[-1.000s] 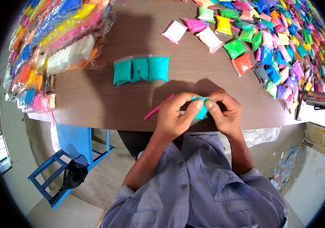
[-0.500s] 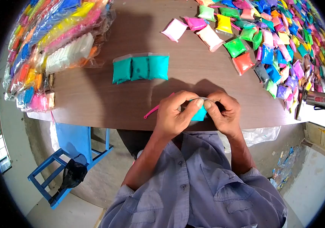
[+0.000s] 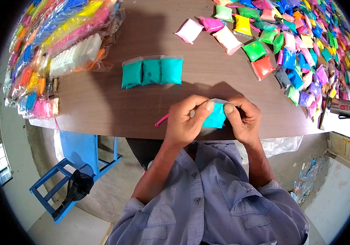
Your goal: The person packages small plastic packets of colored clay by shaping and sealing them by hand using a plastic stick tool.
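Note:
Between my hands, near the table's front edge, is a small turquoise packet (image 3: pixel 214 116) with a clear top strip. My left hand (image 3: pixel 188 119) pinches its upper left corner between thumb and fingers. The upper right corner is pinched by my right hand (image 3: pixel 243 118). A pink plastic stick (image 3: pixel 162 120) lies on the table, partly hidden behind my left hand. Farther back, three teal packets (image 3: pixel 151 72) lie side by side, with the edge of another showing under the left one.
Bagged coloured packets (image 3: pixel 74 53) are piled at the left. A large heap of loose packets (image 3: pixel 289 53) covers the table's right side, near a metal flask (image 3: pixel 344 107). Below the table (image 3: pixel 113 102) at the left stands a blue stool (image 3: pixel 79 153) with a black cloth (image 3: pixel 79 185).
My thumbs have moved apart along the packet's top strip, and more of the turquoise packet shows. My left hand has shifted slightly left, covering more of the pink stick.

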Demonstrator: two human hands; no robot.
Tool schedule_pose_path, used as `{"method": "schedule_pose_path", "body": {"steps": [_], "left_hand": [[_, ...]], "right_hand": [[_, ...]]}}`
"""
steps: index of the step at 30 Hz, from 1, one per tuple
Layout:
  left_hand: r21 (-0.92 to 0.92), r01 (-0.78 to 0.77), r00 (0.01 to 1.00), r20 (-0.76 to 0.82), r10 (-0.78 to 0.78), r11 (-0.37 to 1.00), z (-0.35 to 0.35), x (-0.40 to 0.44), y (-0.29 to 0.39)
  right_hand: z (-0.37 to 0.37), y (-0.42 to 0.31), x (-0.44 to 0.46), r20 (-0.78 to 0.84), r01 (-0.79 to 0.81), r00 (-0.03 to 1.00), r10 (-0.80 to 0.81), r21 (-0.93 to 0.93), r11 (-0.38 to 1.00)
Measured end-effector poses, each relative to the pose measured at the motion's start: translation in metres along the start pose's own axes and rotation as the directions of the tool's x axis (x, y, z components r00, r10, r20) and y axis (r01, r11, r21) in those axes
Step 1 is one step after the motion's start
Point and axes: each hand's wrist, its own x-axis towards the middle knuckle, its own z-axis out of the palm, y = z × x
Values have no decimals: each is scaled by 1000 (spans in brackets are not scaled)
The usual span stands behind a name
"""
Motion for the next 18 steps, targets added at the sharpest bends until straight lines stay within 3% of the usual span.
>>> {"method": "schedule_pose_path", "body": {"steps": [6, 8, 18], "left_hand": [[-20, 55, 997, 51, -54, 998, -1, 1, -1], [47, -75, 995, 76, 72, 996, 3, 3, 3], [137, -63, 995, 84, 52, 989, 1, 1, 5]], "right_hand": [[-6, 3, 0, 44, -23, 999, 22, 27, 999], [-4, 3, 0, 59, -1, 998, 2, -11, 1000], [-3, 2, 2, 70, 15, 997, -12, -42, 999]]}}
